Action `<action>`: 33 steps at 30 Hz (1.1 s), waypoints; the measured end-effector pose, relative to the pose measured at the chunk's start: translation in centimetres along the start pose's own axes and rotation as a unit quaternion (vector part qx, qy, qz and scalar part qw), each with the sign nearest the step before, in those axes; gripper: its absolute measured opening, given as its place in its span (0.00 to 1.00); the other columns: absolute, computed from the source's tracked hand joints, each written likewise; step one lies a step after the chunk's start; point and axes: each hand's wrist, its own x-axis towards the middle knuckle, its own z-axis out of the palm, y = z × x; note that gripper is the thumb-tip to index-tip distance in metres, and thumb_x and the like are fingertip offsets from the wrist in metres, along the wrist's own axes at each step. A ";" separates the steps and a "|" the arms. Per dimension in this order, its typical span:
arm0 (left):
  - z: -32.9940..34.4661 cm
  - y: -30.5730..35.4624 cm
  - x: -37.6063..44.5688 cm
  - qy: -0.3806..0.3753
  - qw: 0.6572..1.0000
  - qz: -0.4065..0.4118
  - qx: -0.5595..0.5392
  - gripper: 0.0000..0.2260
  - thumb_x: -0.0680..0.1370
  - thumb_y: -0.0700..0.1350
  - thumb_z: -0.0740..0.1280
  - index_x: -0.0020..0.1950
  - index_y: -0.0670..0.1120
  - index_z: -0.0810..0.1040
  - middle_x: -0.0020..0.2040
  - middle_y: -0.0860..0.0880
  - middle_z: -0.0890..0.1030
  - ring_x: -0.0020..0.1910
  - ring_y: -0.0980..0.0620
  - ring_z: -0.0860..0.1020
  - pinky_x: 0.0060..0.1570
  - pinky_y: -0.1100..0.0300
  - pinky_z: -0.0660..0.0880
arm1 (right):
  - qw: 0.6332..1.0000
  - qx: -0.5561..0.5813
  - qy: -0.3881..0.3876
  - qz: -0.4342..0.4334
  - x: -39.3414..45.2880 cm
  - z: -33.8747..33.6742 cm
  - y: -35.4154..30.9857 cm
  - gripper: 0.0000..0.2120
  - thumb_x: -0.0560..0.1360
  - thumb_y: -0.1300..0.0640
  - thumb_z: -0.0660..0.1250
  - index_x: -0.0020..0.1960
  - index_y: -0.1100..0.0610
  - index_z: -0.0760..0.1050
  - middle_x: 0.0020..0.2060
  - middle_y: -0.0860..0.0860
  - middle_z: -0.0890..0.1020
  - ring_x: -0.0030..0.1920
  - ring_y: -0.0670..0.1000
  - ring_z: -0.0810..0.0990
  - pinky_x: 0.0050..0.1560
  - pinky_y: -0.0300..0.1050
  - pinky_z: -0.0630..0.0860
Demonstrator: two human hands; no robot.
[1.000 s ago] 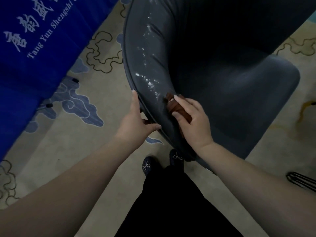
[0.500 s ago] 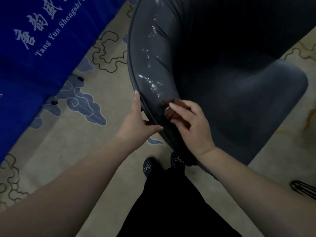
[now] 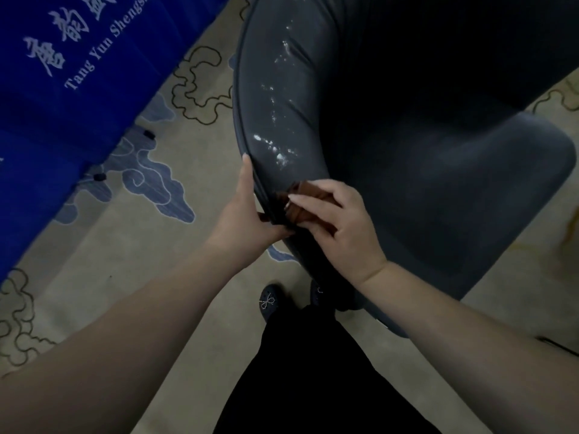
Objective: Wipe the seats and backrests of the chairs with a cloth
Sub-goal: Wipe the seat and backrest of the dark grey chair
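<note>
From the head camera, the person stands behind a dark grey chair (image 3: 391,189) and works on the top edge of its backrest (image 3: 282,98). The right hand (image 3: 341,227) presses a folded brown cloth (image 3: 302,203) against the inner face of the backrest; its fingers (image 3: 308,200) are lightly curled over the cloth and hold it down, with the cloth poking out just past the fingertips and a fold lapping over the rim. The left hand (image 3: 241,220) steadies the chair from outside: its fingers lie nearly straight along the outer side of the rim, while the thumb hooks over the edge, touching the cloth's near end.

Just beyond the right fingertips, farther up the backrest, a trail of white specks (image 3: 275,145) runs along the curved surface, so by my reading that stretch is not yet wiped. The seat (image 3: 470,189), well beyond the fingers, looks dull and shows no clear sign either way. I judge the task to be early on this chair.

To the left of the hands, a blue banner (image 3: 62,73) hangs over a patterned carpet (image 3: 141,245).
</note>
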 end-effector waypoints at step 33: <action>-0.4 -0.5 1.4 0.001 0.999 -0.008 -0.044 0.59 0.65 0.42 0.80 0.76 0.61 0.36 0.72 0.54 0.68 0.60 0.61 0.76 0.56 0.57 0.78 | 0.974 0.078 0.039 0.210 3.1 0.5 0.0 0.20 0.75 0.56 0.70 0.66 0.46 0.76 0.62 0.43 0.74 0.61 0.35 0.71 0.62 0.23 0.62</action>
